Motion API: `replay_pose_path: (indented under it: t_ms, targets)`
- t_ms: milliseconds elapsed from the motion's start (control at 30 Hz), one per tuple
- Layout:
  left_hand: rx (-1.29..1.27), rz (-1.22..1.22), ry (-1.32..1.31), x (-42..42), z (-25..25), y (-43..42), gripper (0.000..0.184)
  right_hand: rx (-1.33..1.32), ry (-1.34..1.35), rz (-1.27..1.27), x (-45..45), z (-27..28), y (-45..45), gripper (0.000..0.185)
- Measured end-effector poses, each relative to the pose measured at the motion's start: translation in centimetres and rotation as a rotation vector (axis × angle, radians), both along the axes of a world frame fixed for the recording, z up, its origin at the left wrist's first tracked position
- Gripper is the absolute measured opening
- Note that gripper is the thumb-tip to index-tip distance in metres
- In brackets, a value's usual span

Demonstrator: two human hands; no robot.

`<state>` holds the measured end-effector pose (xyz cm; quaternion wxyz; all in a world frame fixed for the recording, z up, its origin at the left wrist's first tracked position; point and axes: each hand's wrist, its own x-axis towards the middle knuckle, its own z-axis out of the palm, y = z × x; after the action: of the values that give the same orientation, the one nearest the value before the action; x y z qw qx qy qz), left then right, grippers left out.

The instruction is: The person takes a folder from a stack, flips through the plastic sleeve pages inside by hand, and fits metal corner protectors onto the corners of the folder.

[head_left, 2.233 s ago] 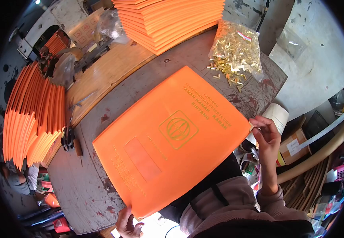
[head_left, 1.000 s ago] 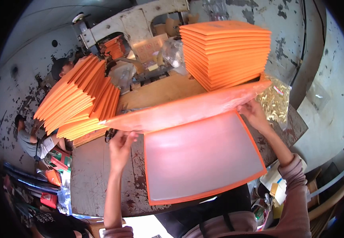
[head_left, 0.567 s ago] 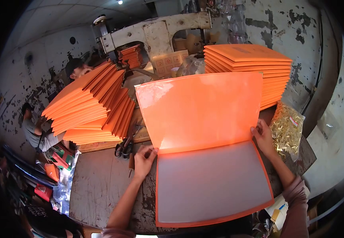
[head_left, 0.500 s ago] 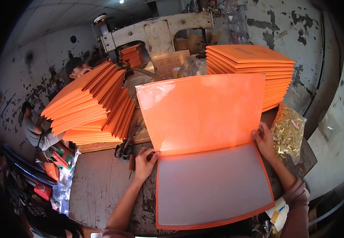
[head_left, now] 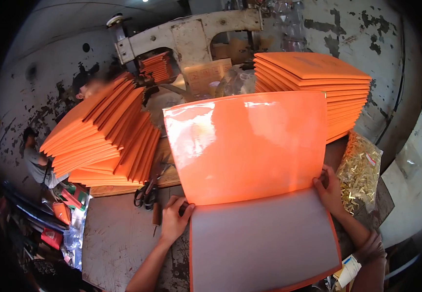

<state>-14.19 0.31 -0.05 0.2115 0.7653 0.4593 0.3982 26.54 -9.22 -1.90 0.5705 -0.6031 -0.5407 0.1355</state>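
Note:
An orange folder (head_left: 247,151) lies opened in front of me, its glossy upper flap raised and its lower half (head_left: 264,246) greyish inside an orange border. At the left end of the fold, my left hand (head_left: 176,219) pinches the edge between thumb and fingers. My right hand (head_left: 328,191) grips the opposite edge near the fold, its fingers partly behind the flap. Close to the left hand lie black-handled scissors (head_left: 146,193) and a wooden-handled awl (head_left: 157,214). A clear bag of small brass-coloured metal pieces (head_left: 360,170) sits beyond the right hand.
Tall piles of orange folders stand at left (head_left: 94,134) and right (head_left: 313,80). Behind them is a large metal machine frame (head_left: 191,36). A person (head_left: 86,87) is partly hidden behind the left pile; another person (head_left: 35,158) sits farther left. The worn table (head_left: 118,238) spreads below.
The view has shifted slightly, and the fold and both hands sit a little lower in it. Reflections on the raised flap have grown brighter. Both hands keep their hold on the folder's edges.

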Motion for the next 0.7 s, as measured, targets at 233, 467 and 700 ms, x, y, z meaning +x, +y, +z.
replay_pose_path:
  t_ms: [233,467,700]
  targets:
    - [0.051,0.008,0.076,0.1,0.2,0.0,0.014,-0.040,-0.223,-0.035,-1.4,2.2,-0.5,0.048]
    - [0.057,0.013,0.120,0.3,0.6,-0.1,0.013,-0.076,-0.235,-0.032,-1.0,2.0,-0.6,0.050]
    - [0.035,0.017,0.123,0.3,0.6,-0.3,0.013,-0.047,-0.266,-0.020,-1.1,2.0,-0.5,0.051]
